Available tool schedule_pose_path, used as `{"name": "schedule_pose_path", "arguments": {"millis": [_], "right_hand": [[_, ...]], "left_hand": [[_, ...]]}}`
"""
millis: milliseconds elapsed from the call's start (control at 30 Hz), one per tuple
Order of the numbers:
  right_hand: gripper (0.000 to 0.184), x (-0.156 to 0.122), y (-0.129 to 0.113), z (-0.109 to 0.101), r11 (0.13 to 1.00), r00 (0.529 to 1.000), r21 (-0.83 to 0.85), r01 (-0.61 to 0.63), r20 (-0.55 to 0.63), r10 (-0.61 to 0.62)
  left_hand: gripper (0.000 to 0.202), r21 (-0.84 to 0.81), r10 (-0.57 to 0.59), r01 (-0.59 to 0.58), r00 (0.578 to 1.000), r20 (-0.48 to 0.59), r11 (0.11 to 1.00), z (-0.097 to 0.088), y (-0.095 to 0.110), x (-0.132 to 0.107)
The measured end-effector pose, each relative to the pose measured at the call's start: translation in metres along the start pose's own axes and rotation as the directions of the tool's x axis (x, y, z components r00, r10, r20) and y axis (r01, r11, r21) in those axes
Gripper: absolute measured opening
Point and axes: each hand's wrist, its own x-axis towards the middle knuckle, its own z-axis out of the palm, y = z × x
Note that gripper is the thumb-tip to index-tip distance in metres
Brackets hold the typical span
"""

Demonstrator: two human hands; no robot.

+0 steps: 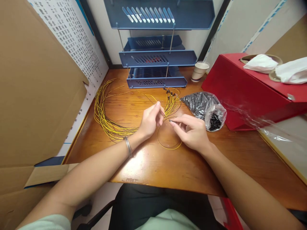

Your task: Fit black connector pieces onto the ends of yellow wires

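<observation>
My left hand [151,118] pinches a thin yellow and black wire [169,149] above the middle of the wooden table. Close beside it, my right hand [192,129] is closed with thumb and forefinger on a small dark piece at the wire, too small to name. From between the hands the wire hangs in a loop. A large coil of yellow and black wires [115,130] lies to the left. Behind my hands is a bunch of wires with black ends [173,102]. At the right, an open clear bag [200,103] holds many small black parts [215,122].
A blue tiered tray rack [157,82] stands at the back, with a paper cup [199,72] to its right. On the right is a red box [249,92] with tissues and tape rolls on top. Cardboard [35,95] rises along the left side.
</observation>
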Motion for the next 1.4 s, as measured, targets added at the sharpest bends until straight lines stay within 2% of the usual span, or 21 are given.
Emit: {"name": "schedule_pose_path", "arguments": {"millis": [67, 133, 333, 433, 567, 667, 800, 1000, 1100, 1300, 1400], "right_hand": [[0.01, 0.0, 0.0, 0.0, 1.0, 1.0, -0.004, 0.001, -0.004, -0.001], [0.01, 0.0, 0.0, 0.001, 1.0, 1.0, -0.008, 0.005, -0.003, -0.006], [0.012, 0.0, -0.001, 0.0, 1.0, 1.0, -0.021, -0.011, 0.013, 0.011], [0.011, 0.001, 0.0, -0.001, 1.0, 1.0, -0.018, -0.006, 0.003, 0.006], [0.011, 0.002, 0.0, -0.001, 1.0, 1.0, -0.02, 0.0, -0.008, 0.0], [0.01, 0.002, 0.001, -0.001, 1.0, 1.0, -0.023, 0.001, -0.013, -0.001], [0.009, 0.002, 0.002, 0.0, 1.0, 1.0, -0.025, 0.004, -0.005, -0.004], [0.009, 0.001, 0.002, 0.001, 1.0, 1.0, -0.018, -0.021, 0.011, 0.021], [0.01, 0.001, 0.001, 0.001, 0.999, 0.999, -0.013, -0.036, 0.017, 0.036], [0.011, 0.001, 0.0, 0.001, 0.999, 0.999, -0.001, -0.04, 0.025, 0.04], [0.011, 0.001, -0.001, 0.001, 0.999, 0.999, 0.0, -0.033, 0.03, 0.033]], "left_hand": [[0.052, 0.034, 0.006, -0.007, 1.0, 0.029, 0.999, 0.001, 0.001, -0.002], [0.048, 0.02, -0.005, 0.005, 1.0, 0.004, 1.0, -0.001, 0.0, 0.0], [0.043, -0.113, -0.076, 0.053, 0.975, -0.21, 0.992, -0.012, -0.007, 0.014], [0.043, -0.127, -0.09, 0.06, 0.965, -0.247, 0.99, -0.013, -0.006, 0.016], [0.049, -0.028, -0.077, 0.075, 0.993, -0.093, 0.997, -0.008, -0.002, 0.011], [0.046, 0.015, -0.088, 0.088, 0.995, 0.036, 0.996, -0.004, -0.001, 0.005], [0.038, 0.016, -0.062, 0.061, 0.994, 0.09, 0.998, -0.003, -0.001, 0.002], [0.034, -0.077, -0.125, 0.122, 0.991, -0.037, 0.99, -0.005, -0.005, 0.008], [0.033, -0.131, -0.131, 0.116, 0.985, -0.112, 0.985, -0.007, -0.006, 0.011], [0.03, -0.234, -0.182, 0.121, 0.949, -0.258, 0.965, -0.009, 0.0, 0.012], [0.03, -0.257, -0.2, 0.126, 0.937, -0.287, 0.958, -0.009, 0.004, 0.012]]}}
